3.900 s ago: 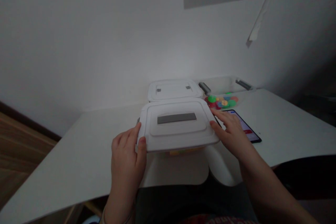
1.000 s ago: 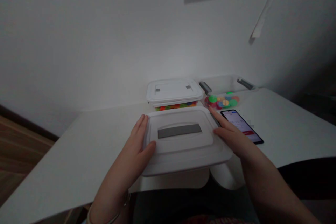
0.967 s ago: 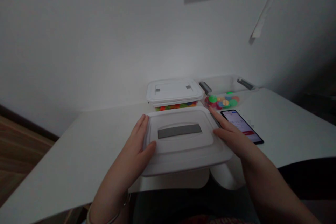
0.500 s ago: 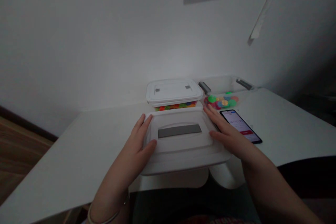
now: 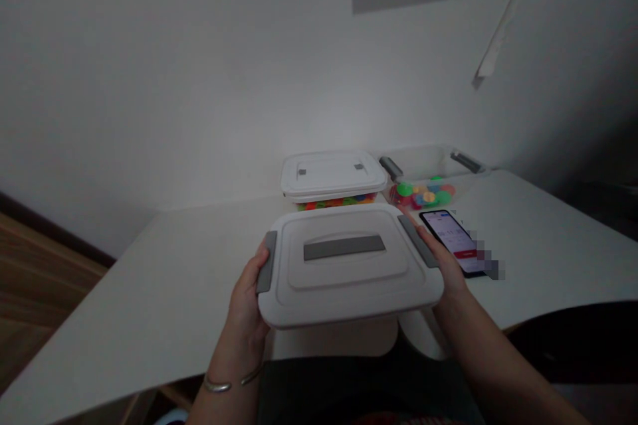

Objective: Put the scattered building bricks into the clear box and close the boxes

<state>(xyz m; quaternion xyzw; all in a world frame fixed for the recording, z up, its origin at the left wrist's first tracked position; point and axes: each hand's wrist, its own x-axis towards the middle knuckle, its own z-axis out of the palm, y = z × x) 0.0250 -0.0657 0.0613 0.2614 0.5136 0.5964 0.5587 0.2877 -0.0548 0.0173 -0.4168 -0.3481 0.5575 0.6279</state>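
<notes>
A storage box with a white lid [image 5: 343, 282] is right in front of me, near the table's front edge. Its lid has a grey handle strip [image 5: 343, 248] in the middle and grey side clips. My left hand [image 5: 249, 295] is closed round the left side, with the thumb on the left clip [image 5: 267, 262]. On the right side, my right hand [image 5: 446, 272] grips the box beside the right clip [image 5: 417, 241]; most of its fingers are hidden. The lid hides the box body below.
Behind stands another white-lidded box [image 5: 333, 172] with colourful pieces inside. To its right is an open clear bin [image 5: 419, 163] with coloured round pieces [image 5: 428, 196]. A phone [image 5: 456, 239] lies right of my right hand. The wall rises behind the white table [image 5: 189, 265].
Both hands have moved from the top of the lid out to the sides of the box. The grey side clips now show.
</notes>
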